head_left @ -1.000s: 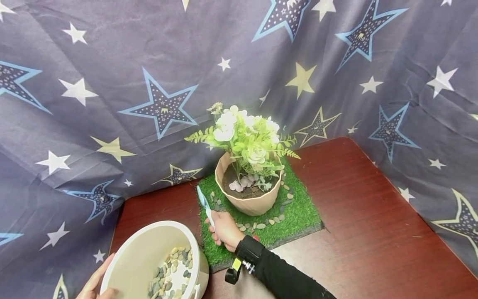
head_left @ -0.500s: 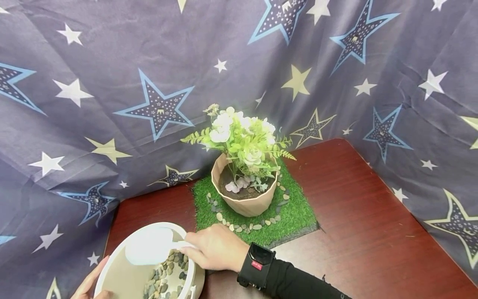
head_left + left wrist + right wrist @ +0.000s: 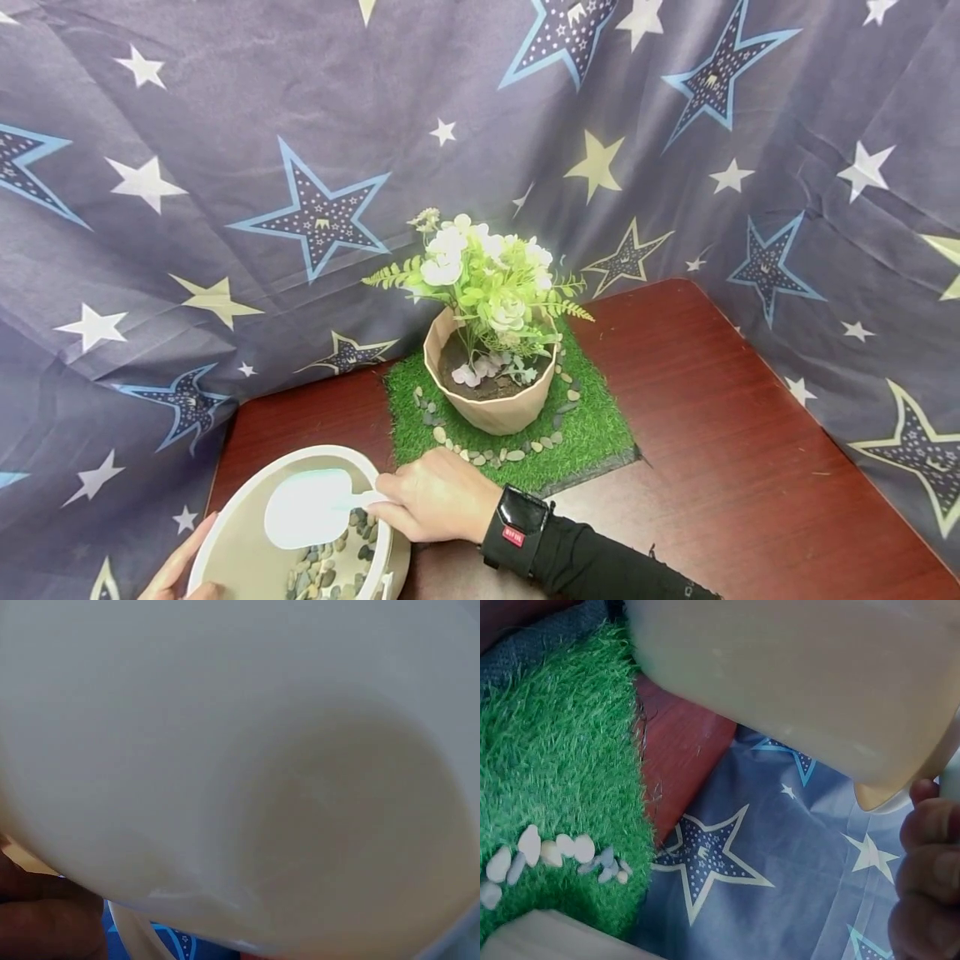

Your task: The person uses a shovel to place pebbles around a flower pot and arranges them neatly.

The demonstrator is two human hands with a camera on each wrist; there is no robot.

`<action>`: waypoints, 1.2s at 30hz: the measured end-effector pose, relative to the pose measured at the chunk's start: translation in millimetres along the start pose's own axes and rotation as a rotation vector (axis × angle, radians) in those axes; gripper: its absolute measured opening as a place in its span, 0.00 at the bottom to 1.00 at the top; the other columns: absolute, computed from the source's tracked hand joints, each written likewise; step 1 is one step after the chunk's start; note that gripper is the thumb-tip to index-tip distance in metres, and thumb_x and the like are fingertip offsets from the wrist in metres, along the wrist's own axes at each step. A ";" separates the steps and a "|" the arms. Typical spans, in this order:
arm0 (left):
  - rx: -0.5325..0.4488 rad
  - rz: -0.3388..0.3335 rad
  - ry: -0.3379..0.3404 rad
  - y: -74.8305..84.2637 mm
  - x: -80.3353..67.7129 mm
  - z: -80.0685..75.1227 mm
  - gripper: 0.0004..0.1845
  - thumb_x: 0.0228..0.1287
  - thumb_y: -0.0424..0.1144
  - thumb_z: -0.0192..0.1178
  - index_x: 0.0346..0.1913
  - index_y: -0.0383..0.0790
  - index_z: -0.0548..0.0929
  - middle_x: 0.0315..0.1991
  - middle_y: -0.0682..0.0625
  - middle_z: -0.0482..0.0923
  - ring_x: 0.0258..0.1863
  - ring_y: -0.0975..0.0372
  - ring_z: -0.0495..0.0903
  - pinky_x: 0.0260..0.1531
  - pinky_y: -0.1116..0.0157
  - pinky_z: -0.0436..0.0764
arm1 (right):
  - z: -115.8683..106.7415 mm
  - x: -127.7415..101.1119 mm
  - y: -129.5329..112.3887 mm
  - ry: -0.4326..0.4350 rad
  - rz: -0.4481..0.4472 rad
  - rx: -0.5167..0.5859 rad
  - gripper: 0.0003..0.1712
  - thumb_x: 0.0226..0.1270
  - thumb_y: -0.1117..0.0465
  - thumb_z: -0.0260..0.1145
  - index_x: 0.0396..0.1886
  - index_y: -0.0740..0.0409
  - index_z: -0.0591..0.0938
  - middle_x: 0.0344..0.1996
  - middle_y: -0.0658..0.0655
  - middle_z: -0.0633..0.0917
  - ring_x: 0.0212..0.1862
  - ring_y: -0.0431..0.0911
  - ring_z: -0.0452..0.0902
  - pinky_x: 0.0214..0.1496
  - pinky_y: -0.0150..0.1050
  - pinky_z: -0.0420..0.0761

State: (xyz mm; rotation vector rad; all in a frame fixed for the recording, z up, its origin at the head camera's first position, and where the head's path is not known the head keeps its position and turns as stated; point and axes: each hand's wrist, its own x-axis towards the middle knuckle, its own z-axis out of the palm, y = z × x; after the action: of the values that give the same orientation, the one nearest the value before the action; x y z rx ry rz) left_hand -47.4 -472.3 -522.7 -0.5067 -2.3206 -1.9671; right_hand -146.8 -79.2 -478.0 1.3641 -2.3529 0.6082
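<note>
A cream bucket stands tilted at the lower left in the head view, with grey and tan pebbles on its bottom. My left hand grips its left rim, thumb over the edge. My right hand pinches the white handle of a small shovel, whose pale, glare-bright blade hangs inside the bucket above the pebbles. In the left wrist view the bucket wall fills most of the picture. Curled right fingers show beside the bucket in the right wrist view; the shovel is mostly hidden there.
A pink pot with artificial white flowers and ferns stands on a green turf mat. Pebbles form an arc round the pot. The dark red table meets a star-patterned cloth behind.
My right hand has moved from the left of the mat, down to the bucket, bringing the shovel blade inside. Over the last half second the blade shifts slightly right and down. The left hand keeps its hold.
</note>
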 end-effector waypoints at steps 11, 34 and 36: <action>0.230 -0.189 0.340 17.9 12.2 19.7 0.49 0.52 0.08 0.49 0.76 0.51 0.73 0.42 0.77 0.84 0.26 0.76 0.83 0.18 0.75 0.80 | -36.9 -36.0 20.0 0.097 0.020 0.074 0.19 0.80 0.47 0.57 0.24 0.43 0.72 0.17 0.37 0.68 0.18 0.30 0.57 0.21 0.22 0.56; 0.850 -0.403 0.637 24.6 91.0 1.0 0.37 0.52 0.23 0.62 0.69 0.47 0.81 0.49 0.28 0.84 0.15 0.82 0.70 0.25 0.84 0.67 | -155.9 -212.6 202.2 0.239 0.645 -0.269 0.19 0.73 0.57 0.67 0.22 0.52 0.71 0.13 0.48 0.64 0.18 0.47 0.62 0.23 0.47 0.63; 0.871 -0.410 0.630 23.8 95.9 -2.6 0.37 0.53 0.24 0.62 0.69 0.48 0.80 0.48 0.28 0.85 0.15 0.82 0.69 0.26 0.83 0.66 | -154.5 -210.4 215.8 0.228 0.672 -0.264 0.20 0.75 0.57 0.65 0.22 0.54 0.72 0.15 0.52 0.69 0.19 0.51 0.66 0.25 0.51 0.65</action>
State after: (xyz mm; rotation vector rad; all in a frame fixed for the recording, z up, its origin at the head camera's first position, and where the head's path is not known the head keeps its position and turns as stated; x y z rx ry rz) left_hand -131.6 -451.5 -475.4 0.5885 -2.5741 -0.7853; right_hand -223.0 250.4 -493.0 0.3494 -2.5572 0.5558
